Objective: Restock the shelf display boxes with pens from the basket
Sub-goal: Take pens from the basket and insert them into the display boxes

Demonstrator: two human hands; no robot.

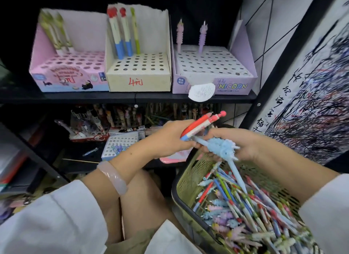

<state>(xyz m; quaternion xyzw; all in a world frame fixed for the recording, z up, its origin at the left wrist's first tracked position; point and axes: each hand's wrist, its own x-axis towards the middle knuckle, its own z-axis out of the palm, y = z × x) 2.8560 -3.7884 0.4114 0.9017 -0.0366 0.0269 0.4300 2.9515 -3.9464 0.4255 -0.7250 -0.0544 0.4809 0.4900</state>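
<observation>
Three display boxes [139, 72] stand on a dark shelf [120, 97]. Above the green basket [186, 182], the left hand [170, 138] grips red pens [202, 124]; the right hand [236, 146] pinches a blue pen [222, 147].

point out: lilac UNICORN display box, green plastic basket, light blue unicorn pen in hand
lilac UNICORN display box [231, 86], head view, printed front panel
green plastic basket [186, 183], head view, left mesh wall
light blue unicorn pen [223, 146], head view, its spiky topper

Left hand [171, 138] grips red pens [203, 124]; right hand [239, 144] holds a blue unicorn pen [222, 146].
</observation>
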